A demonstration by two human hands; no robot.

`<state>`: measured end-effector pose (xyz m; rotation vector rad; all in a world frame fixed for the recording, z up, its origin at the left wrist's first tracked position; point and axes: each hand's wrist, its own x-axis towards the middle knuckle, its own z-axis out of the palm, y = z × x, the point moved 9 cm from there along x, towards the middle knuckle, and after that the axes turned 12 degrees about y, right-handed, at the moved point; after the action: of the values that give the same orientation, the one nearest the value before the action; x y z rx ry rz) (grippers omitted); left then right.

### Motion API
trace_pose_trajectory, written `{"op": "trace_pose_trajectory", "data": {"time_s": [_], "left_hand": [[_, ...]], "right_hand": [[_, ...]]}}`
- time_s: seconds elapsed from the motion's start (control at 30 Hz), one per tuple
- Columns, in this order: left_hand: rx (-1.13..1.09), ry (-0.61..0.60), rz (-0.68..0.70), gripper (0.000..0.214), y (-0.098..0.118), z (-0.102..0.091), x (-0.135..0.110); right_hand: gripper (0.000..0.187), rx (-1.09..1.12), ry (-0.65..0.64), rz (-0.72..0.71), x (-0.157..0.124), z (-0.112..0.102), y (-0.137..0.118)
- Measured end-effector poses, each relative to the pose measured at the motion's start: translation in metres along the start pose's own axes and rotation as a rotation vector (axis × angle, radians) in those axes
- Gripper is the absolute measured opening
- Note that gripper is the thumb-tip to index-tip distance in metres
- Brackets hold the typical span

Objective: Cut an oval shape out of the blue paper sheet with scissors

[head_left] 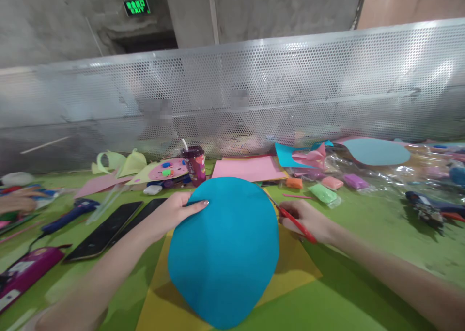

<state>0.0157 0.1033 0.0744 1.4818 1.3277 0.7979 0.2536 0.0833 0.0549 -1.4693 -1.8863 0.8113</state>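
A large rounded sheet of blue paper [225, 253] is held up in front of me, its lower end narrowing. My left hand [181, 210] pinches its upper left edge, thumb lying on the near face and the other fingers hidden behind. My right hand [305, 217] grips a pair of scissors [300, 227] with red handles. Their blades meet the sheet's upper right edge; how far apart they are I cannot tell. Under the blue paper, yellow paper [298, 268] lies on the green table.
Two dark phones [105, 229], a blue glue gun [70, 214] and a magenta power strip [32, 273] lie at the left. A lidded drink cup [196, 166] stands behind. Pink paper [247, 168] and several clay packets [323, 194] lie beyond, before a perforated metal panel [232, 103].
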Motion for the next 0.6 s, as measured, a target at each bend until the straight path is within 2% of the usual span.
{"op": "trace_pose_trajectory", "data": {"time_s": [0.6], "left_hand": [[-0.003,-0.013,0.015,0.03,0.0033,0.0005,-0.0028]], "right_hand": [[0.007,-0.03,-0.003,-0.001,-0.0002,-0.0002,-0.0005]]}}
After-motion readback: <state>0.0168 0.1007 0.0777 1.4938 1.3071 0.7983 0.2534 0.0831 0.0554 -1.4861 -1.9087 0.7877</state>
